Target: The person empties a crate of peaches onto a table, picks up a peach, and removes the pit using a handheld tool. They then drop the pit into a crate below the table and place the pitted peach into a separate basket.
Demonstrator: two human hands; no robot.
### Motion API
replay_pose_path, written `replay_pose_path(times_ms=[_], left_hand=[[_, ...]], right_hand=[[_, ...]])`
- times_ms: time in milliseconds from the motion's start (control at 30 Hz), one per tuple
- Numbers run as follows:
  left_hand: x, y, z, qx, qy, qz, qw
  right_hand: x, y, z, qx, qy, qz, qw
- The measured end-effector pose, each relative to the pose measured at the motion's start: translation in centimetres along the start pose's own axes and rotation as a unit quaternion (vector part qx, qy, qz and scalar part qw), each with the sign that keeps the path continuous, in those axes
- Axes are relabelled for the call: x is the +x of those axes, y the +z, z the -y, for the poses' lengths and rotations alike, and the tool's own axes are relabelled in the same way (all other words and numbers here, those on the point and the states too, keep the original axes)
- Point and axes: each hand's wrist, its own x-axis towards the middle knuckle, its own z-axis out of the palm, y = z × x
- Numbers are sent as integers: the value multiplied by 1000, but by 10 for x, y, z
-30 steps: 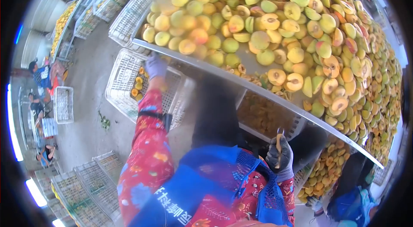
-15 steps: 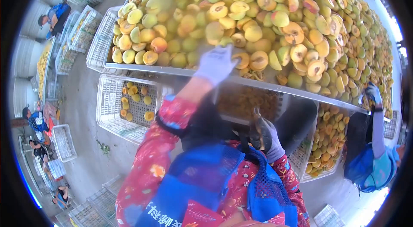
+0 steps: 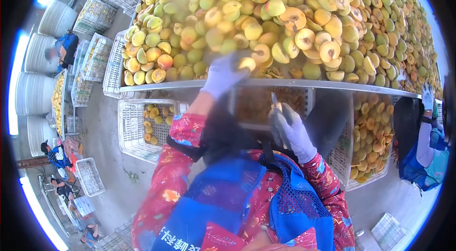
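My left hand (image 3: 223, 76), in a pale glove, is over the near edge of the metal-rimmed table (image 3: 294, 82), its fingers closed at a cut fruit half (image 3: 247, 64). Part of the grip is blurred. Yellow-green and orange fruit halves (image 3: 266, 6) lie heaped on the table. Below the rim, in front of my body, my right hand (image 3: 290, 130) wears a glove with dark fingers. It is closed on a small knife-like tool (image 3: 273, 99), whose metal tip points up toward the table; its handle is mostly hidden.
A white crate (image 3: 128, 130) with several fruit halves stands below the table at left; a fuller crate (image 3: 349, 156) is at right. Dark debris fills a crate (image 3: 251, 108) under the rim. A co-worker's gloved hand (image 3: 427, 98) is at far right. More people and crates are at left.
My left hand has drawn back slightly left and down from the heap, with a fruit half now at its fingers. My right hand has risen a little, the tool tip nearer the rim. The view has shifted.
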Motion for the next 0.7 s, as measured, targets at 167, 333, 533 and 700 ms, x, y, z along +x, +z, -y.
replay_pose_path(times_ms=[167, 333, 533, 700], left_hand=[[-30, -11, -39, -501, -125, 17, 856], [-69, -3, -72, -659, -195, 105, 719], [-87, 46, -39, -434, 18, 14, 901], [-87, 46, -44, -333, 37, 29, 942]], right_hand=[[9, -7, -17, -326, -293, -40, 898], [8, 10, -12, -334, -259, -58, 905], [-2, 8, -11, -407, -221, -17, 886], [-8, 8, -14, -561, -276, 19, 780]])
